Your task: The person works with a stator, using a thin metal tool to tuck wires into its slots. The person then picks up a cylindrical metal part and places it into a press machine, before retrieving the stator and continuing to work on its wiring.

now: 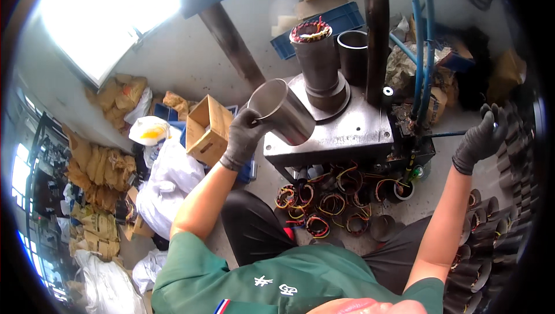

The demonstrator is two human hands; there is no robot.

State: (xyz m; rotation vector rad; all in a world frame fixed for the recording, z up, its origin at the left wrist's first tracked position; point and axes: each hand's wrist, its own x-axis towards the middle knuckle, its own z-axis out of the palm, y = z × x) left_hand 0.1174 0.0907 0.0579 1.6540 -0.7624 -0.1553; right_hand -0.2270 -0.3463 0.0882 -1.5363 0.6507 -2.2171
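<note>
My left hand (245, 136), in a dark glove, grips the rim of a hollow metal cylinder (296, 119). The cylinder tilts over the front left of a press table (358, 135), its open mouth facing up and left. On that table a dark upright cylinder (315, 62) stands on a round base, with red and white windings (312, 32) showing at its top. Off to the right, my gloved right hand (481, 139) is closed around the end of a dark lever rod (445, 134) that runs from the machine's side.
Several wound stators (332, 204) with coloured wires sit on the floor below the table. More metal cylinders (471, 268) fill the right side. Press columns (376, 36) and blue hoses (429, 42) rise behind. A wooden box (209, 129) and white sacks (170, 181) lie left.
</note>
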